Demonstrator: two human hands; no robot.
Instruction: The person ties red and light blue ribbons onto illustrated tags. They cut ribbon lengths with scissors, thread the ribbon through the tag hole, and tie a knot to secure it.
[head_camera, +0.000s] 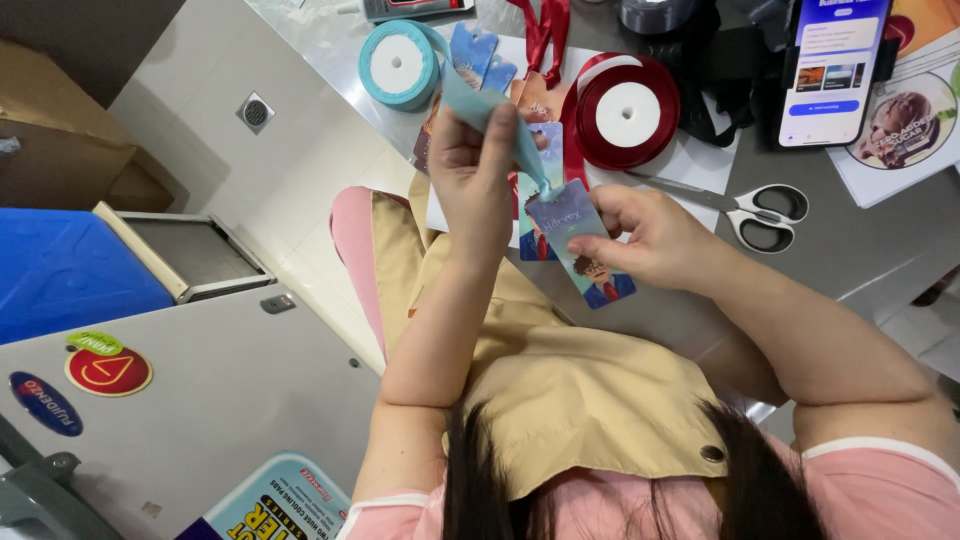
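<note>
My left hand (472, 172) pinches a light blue ribbon (478, 103) that runs up from a printed bookmark (585, 250) toward the light blue ribbon spool (398, 64). The ribbon's lower end meets the bookmark's top near its hole. My right hand (645, 236) grips the bookmark by its right edge, holding it above the edge of the grey table (860, 245). More printed bookmarks (541, 150) lie on the table just behind my hands.
A dark red ribbon spool (627, 113) sits behind the bookmarks. Black-handled scissors (752, 208) lie to its right. A lit phone (835, 65) stands propped at the back right beside printed leaflets (905, 125). A blue box (60, 270) and a grey cabinet (220, 390) are at left.
</note>
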